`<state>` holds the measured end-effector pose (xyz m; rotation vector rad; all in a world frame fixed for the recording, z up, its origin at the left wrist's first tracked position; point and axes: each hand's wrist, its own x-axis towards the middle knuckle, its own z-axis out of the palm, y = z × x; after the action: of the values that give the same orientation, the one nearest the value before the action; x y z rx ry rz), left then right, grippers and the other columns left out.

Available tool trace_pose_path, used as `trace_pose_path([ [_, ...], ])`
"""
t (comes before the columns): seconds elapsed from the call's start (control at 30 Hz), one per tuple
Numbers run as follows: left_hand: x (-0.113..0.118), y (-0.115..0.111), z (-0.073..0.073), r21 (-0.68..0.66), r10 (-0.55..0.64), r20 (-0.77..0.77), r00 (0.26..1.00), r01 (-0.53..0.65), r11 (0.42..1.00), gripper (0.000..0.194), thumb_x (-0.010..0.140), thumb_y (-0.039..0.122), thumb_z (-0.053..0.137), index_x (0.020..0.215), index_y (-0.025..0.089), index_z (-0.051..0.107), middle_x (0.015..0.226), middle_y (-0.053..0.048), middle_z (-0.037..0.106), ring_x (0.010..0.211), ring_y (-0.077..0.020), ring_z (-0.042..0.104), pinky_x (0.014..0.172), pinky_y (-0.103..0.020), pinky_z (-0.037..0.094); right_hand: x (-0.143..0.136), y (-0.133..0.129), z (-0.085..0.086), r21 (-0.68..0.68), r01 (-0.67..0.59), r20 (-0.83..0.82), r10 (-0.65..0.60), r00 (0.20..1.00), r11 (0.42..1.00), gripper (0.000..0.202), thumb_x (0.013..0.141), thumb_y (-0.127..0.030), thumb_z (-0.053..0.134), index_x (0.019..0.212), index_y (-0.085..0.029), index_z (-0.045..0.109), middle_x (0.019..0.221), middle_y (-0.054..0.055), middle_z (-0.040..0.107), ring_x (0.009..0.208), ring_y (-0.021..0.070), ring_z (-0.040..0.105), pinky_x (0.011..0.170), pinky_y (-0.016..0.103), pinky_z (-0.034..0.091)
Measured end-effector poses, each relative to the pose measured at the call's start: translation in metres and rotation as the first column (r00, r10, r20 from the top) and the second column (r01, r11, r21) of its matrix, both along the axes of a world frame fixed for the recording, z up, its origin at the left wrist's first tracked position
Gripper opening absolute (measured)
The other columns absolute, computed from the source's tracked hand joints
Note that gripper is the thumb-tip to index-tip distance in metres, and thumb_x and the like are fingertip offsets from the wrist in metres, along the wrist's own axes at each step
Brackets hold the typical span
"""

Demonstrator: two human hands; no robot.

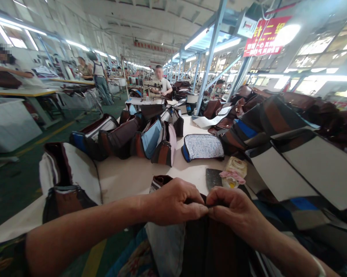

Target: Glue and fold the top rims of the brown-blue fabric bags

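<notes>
My left hand (182, 202) and my right hand (234, 207) meet at the upper edge of an unfinished bag (196, 246) in dark and brown material. Thumb and fingers of each hand pinch that edge, and the fingertips almost touch. A pale panel of the bag hangs below my left wrist, and its lower part runs out of view. Just beyond my right hand lie a dark flat plate (213, 177) and a yellowish container (236, 165) with a pink cloth (232, 177) around it.
Several part-made bags (118, 136) stand across the pale table (118, 173). One white-sided bag (84, 165) is at its left edge. A patterned panel (204, 146) lies mid-table. Stacked bag pieces (309, 161) crowd the right. Other people work farther off, one at a sewing machine (150, 90).
</notes>
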<state>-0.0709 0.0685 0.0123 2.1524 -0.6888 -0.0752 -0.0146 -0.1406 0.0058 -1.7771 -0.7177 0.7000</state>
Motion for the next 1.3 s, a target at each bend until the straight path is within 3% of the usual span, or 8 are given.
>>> trace_pose_path([
  [0.17, 0.001, -0.004, -0.008, -0.059, 0.022, -0.027, 0.999, -0.024, 0.998, 0.012, 0.077, 0.006, 0.062, 0.079, 0.01, 0.073, 0.069, 0.0, 0.062, 0.065, -0.0104, 0.058, 0.059, -0.018, 0.04, -0.002, -0.001, -0.009, 0.032, 0.037, 0.011, -0.037, 0.999, 0.999, 0.009, 0.078, -0.026, 0.063, 0.076, -0.017, 0.061, 0.064, -0.005, 0.048, 0.06, 0.0107, 0.037, 0.056, 0.026, 0.028],
  [0.33, -0.006, -0.003, -0.009, -0.073, 0.024, 0.127, 0.992, -0.015, 0.997, 0.019, 0.078, 0.008, 0.058, 0.085, 0.007, 0.076, 0.072, -0.003, 0.061, 0.066, -0.0113, 0.057, 0.062, -0.02, 0.041, -0.006, -0.009, -0.015, 0.107, -0.012, 0.361, -0.028, 0.932, 0.994, 0.007, 0.085, -0.016, 0.061, 0.078, -0.018, 0.064, 0.074, -0.001, 0.057, 0.07, 0.0121, 0.052, 0.064, 0.025, 0.039],
  [0.5, -0.001, 0.006, 0.0, -0.163, -0.038, -0.317, 0.948, -0.015, 0.987, 0.027, 0.092, 0.029, 0.055, 0.089, 0.012, 0.077, 0.082, -0.004, 0.069, 0.079, -0.0163, 0.062, 0.076, -0.024, 0.046, -0.01, -0.018, -0.011, 0.051, -0.245, 0.758, 0.122, 0.641, 0.968, 0.022, 0.091, -0.005, 0.046, 0.093, -0.017, 0.065, 0.085, 0.005, 0.057, 0.072, 0.0123, 0.055, 0.064, 0.024, 0.043],
  [0.67, 0.008, 0.005, -0.006, -0.114, -0.098, -0.528, 0.843, 0.044, 0.992, 0.04, 0.091, 0.053, 0.061, 0.088, 0.014, 0.071, 0.071, 0.002, 0.056, 0.065, -0.0116, 0.049, 0.061, -0.022, 0.039, -0.013, -0.026, -0.012, -0.078, -0.223, 0.935, 0.148, 0.321, 0.972, 0.022, 0.089, -0.003, 0.047, 0.093, -0.016, 0.064, 0.082, 0.006, 0.056, 0.064, 0.013, 0.049, 0.054, 0.024, 0.04],
  [0.73, 0.007, 0.001, -0.008, -0.082, -0.125, -0.462, 0.878, 0.098, 0.992, 0.036, 0.092, 0.048, 0.061, 0.086, 0.014, 0.068, 0.072, 0.002, 0.055, 0.067, -0.012, 0.049, 0.063, -0.022, 0.039, -0.013, -0.03, -0.011, -0.105, -0.255, 0.89, 0.205, 0.407, 0.961, 0.02, 0.09, -0.007, 0.049, 0.097, -0.018, 0.064, 0.086, 0.007, 0.058, 0.07, 0.015, 0.052, 0.059, 0.026, 0.042],
  [0.9, -0.007, -0.011, 0.001, 0.076, -0.142, 0.048, 0.989, 0.138, 0.987, 0.024, 0.098, 0.027, 0.049, 0.082, 0.015, 0.063, 0.077, -0.002, 0.055, 0.07, -0.0136, 0.051, 0.068, -0.024, 0.041, -0.004, -0.038, 0.007, -0.009, -0.107, 0.436, 0.1, 0.895, 0.994, 0.027, 0.104, -0.032, 0.042, 0.098, -0.021, 0.065, 0.089, 0.005, 0.063, 0.083, 0.017, 0.059, 0.074, 0.029, 0.046],
  [1.1, -0.015, -0.019, 0.009, 0.162, -0.094, 0.199, 0.976, 0.062, 0.985, 0.016, 0.092, 0.02, 0.051, 0.081, 0.015, 0.062, 0.076, -0.003, 0.058, 0.07, -0.0147, 0.053, 0.065, -0.025, 0.04, 0.01, -0.031, 0.032, -0.271, -0.274, 0.364, 0.361, 0.858, 0.923, 0.016, 0.094, -0.025, 0.061, 0.079, -0.02, 0.065, 0.079, -0.001, 0.058, 0.074, 0.0135, 0.053, 0.069, 0.028, 0.041],
  [1.3, 0.005, -0.005, 0.022, 0.096, -0.137, 0.248, 0.959, 0.116, 0.989, 0.015, 0.086, 0.014, 0.05, 0.075, 0.015, 0.06, 0.074, -0.002, 0.056, 0.073, -0.0153, 0.052, 0.075, -0.028, 0.041, -0.002, -0.013, 0.047, -0.151, -0.042, 0.647, 0.131, 0.751, 0.988, 0.019, 0.081, -0.008, 0.06, 0.068, -0.019, 0.051, 0.073, -0.002, 0.054, 0.07, 0.0131, 0.049, 0.064, 0.029, 0.034],
])
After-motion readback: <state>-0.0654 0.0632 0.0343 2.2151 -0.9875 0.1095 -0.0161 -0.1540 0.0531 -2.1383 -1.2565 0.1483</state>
